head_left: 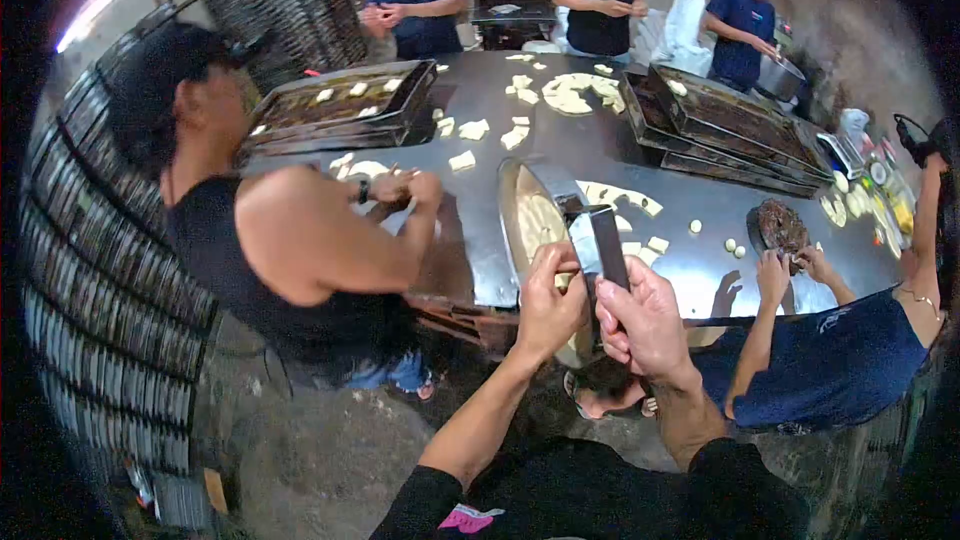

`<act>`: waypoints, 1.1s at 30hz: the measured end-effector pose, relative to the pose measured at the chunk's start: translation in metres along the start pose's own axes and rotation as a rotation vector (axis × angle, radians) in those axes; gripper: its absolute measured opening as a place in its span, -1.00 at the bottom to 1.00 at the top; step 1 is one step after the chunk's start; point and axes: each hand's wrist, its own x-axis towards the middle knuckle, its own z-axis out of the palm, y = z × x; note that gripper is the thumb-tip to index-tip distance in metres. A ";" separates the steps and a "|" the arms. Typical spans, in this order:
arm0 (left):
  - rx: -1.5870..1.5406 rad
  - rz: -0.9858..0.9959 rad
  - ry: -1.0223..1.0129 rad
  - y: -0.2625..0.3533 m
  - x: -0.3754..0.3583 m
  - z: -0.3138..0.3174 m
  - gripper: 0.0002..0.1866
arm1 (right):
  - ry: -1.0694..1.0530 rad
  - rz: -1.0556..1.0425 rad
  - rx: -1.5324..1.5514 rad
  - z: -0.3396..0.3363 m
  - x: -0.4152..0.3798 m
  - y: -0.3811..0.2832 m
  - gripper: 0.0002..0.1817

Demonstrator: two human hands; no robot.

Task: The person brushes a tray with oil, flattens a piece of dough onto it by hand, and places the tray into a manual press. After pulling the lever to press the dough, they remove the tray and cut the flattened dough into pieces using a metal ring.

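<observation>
My right hand (645, 325) is closed around a dough scraper (607, 250), which has a dark grip and a shiny metal face and stands upright. Beside it, my left hand (550, 302) is curled, its fingertips close to the scraper's metal face; what lies in them is hidden. Just beyond both hands, a metal basin (507, 210) holds a pale, soft mass (538, 218) like dough or batter. To the right of the scraper, pale dough pieces (632, 198) lie on the metal table (460, 270).
At left, a co-worker (310, 230) handles dough near a baking tray (350, 100). Another person on the right works at a dark filling mass (780, 225). Stacked trays (740, 130) stand at the back right. Several people are across the table, and tray stacks (110, 330) line the left.
</observation>
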 end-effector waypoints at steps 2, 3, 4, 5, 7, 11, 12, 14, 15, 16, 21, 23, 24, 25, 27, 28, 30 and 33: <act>-0.171 -0.011 -0.046 -0.017 0.038 0.001 -0.81 | 0.066 -0.066 -0.035 0.001 0.034 -0.003 -0.89; -0.195 -0.002 -0.060 -0.023 0.058 0.000 -0.81 | 0.108 -0.096 -0.045 0.000 0.051 -0.005 -0.88; -0.330 -0.131 -0.121 -0.029 0.079 0.000 -0.81 | 0.127 -0.113 -0.060 -0.001 0.069 -0.009 -0.88; -0.460 -0.270 -0.185 -0.035 0.097 0.003 -0.81 | 0.174 -0.139 -0.071 -0.003 0.085 -0.012 -0.88; -0.449 -0.264 -0.179 -0.055 0.133 0.014 -0.77 | 0.264 -0.181 -0.111 -0.008 0.116 -0.017 -0.89; -0.540 -0.369 -0.168 -0.073 0.203 0.030 -0.56 | 0.319 -0.230 -0.257 -0.030 0.185 -0.026 -0.90; -0.565 -0.403 -0.174 -0.088 0.222 0.036 -0.54 | 0.327 -0.243 -0.310 -0.035 0.203 -0.028 -0.92; -0.615 -0.443 -0.140 -0.142 0.257 0.060 -0.54 | 0.299 -0.280 -0.427 -0.052 0.241 -0.026 -0.92; -0.705 -0.511 -0.144 -0.131 0.269 0.055 -0.62 | 0.269 -0.318 -0.534 -0.063 0.260 -0.021 -0.92; -0.767 -0.516 -0.117 -0.148 0.280 0.060 -0.68 | 0.264 -0.325 -0.679 -0.080 0.280 -0.014 -0.87; -1.053 -0.865 -0.007 -0.260 0.316 0.082 -0.75 | 0.186 -0.348 -1.117 -0.129 0.358 0.020 -0.74; -1.247 -0.878 0.085 -0.312 0.310 0.091 -0.61 | 0.050 -0.399 -1.300 -0.153 0.384 0.043 -0.75; -1.406 -0.870 0.102 -0.318 0.303 0.087 -0.46 | -0.003 -0.437 -1.317 -0.166 0.395 0.058 -0.75; -1.396 -0.872 0.119 -0.325 0.298 0.088 -0.46 | -0.016 -0.433 -1.304 -0.175 0.403 0.070 -0.75; -1.426 -0.958 0.318 -0.332 0.294 0.089 -0.34 | -0.035 -0.247 -1.454 -0.191 0.419 0.091 -0.73; -1.437 -1.071 0.330 -0.325 0.293 0.085 -0.25 | -0.060 -0.176 -1.461 -0.199 0.427 0.099 -0.73; -1.382 -1.039 0.283 -0.344 0.288 0.087 -0.23 | -0.098 -0.228 -1.436 -0.213 0.434 0.111 -0.73; -1.159 -1.042 0.090 -0.365 0.267 0.067 -0.23 | -0.125 -0.274 -1.391 -0.220 0.435 0.127 -0.78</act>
